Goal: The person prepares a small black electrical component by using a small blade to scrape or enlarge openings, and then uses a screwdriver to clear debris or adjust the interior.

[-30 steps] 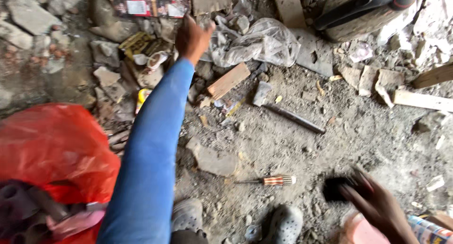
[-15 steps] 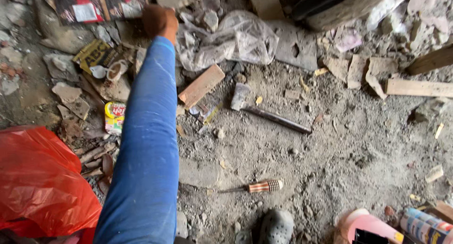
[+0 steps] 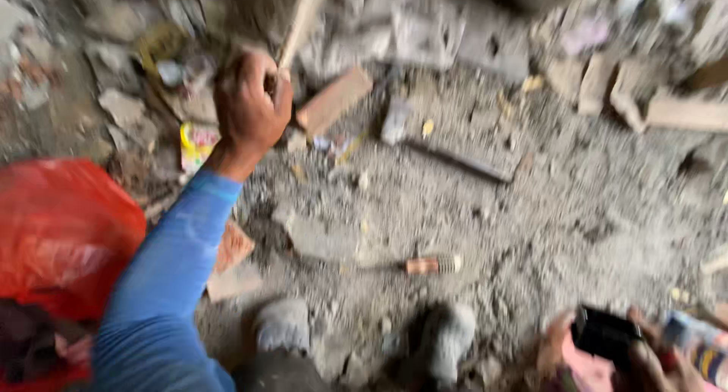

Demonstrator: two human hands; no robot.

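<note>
one left hand gripping wooden stick, rubble floor

Only 1 view is given, from a camera worn on the person's head. It looks steeply down and forward at rubble-strewn ground, close enough that the blue-sleeved left arm fills the lower left and both shoes sit at the bottom edge. The picture is blurred. No second view shares the scene.
</note>
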